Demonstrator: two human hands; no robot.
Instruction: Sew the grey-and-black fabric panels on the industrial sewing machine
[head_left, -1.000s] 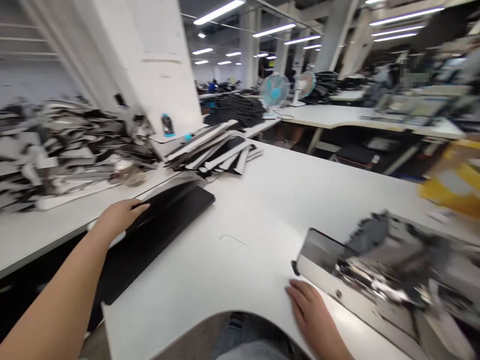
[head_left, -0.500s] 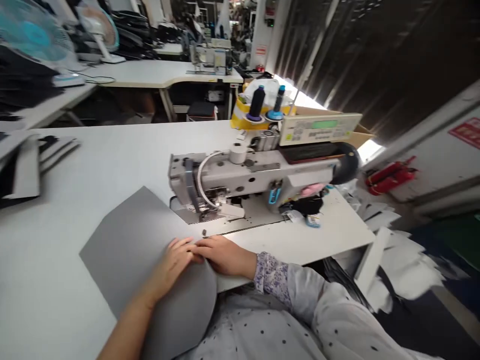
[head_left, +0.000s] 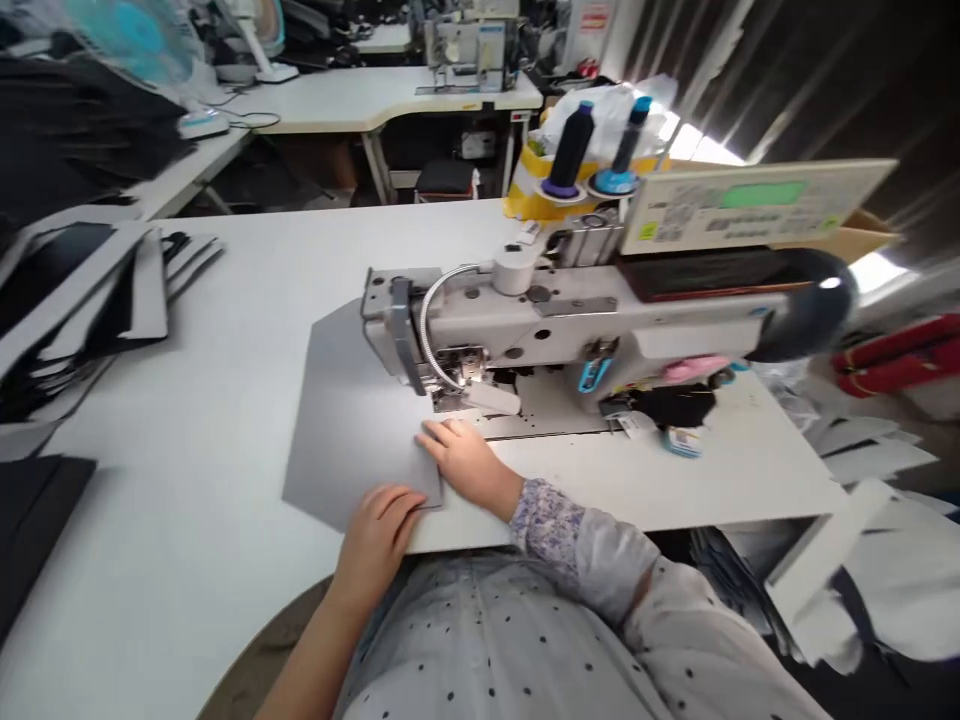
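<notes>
A flat grey panel (head_left: 341, 430) with straight-cut edges lies on the white table, its far right part passing under the head of the sewing machine (head_left: 555, 325). My left hand (head_left: 381, 530) holds the panel's near edge by the right corner, fingers bent over it and the thumb hidden. Just in front of the presser foot (head_left: 450, 400), my right hand (head_left: 469, 465) has its fingertips closed on the panel's right edge. The needle itself is too small to make out.
Dark and white cut pieces (head_left: 90, 300) are piled at the table's left, with a black piece (head_left: 37, 520) nearer me. Thread cones (head_left: 571, 150) and a control panel (head_left: 757, 208) rise behind the machine. A small blue-and-white box (head_left: 682, 442) sits right of it.
The grey panel has turned and moved away from me, under the machine head. My hands have separated: the right is farther forward at the edge, the left nearer me at the corner.
</notes>
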